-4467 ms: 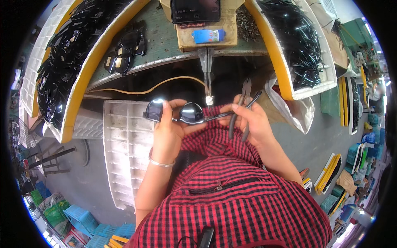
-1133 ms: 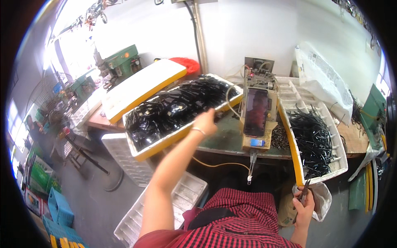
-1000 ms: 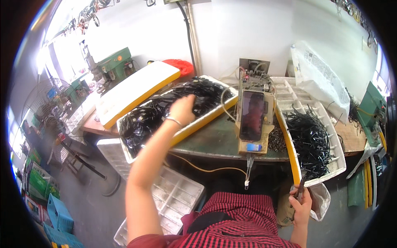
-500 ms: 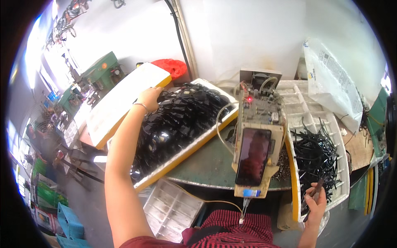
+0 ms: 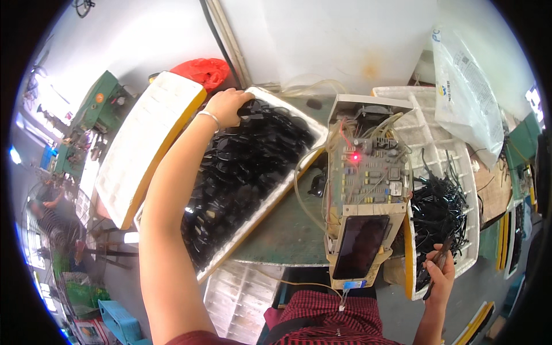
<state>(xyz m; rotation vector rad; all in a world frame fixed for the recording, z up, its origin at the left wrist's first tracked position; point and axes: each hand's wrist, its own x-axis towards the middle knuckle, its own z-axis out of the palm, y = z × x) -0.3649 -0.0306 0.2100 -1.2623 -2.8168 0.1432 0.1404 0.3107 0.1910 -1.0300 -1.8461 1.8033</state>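
Note:
My left hand (image 5: 227, 107) reaches to the far end of a white-lined tray (image 5: 230, 241) with a yellow side. The tray is heaped with glossy black pieces (image 5: 247, 167) that look like sunglasses fronts. My fingers curl over the pieces there, their tips partly hidden. Low on the right, my right hand (image 5: 441, 270) grips a bundle of slim dark strips (image 5: 444, 253). It is over a second tray (image 5: 472, 213), in which a tangle of thin black strips (image 5: 440, 201) lies, like glasses temples.
Between the trays stands a machine with an exposed circuit board (image 5: 374, 172), a red light and a phone (image 5: 361, 246) on its front. Tubes loop beside it. An upturned white tray (image 5: 149, 138), a red bag (image 5: 204, 72) and a white sack (image 5: 466, 92) stand around the bench.
My left hand has moved toward the far end of the heaped tray. The view has shifted, while my right hand stays low at the right tray with the dark strips.

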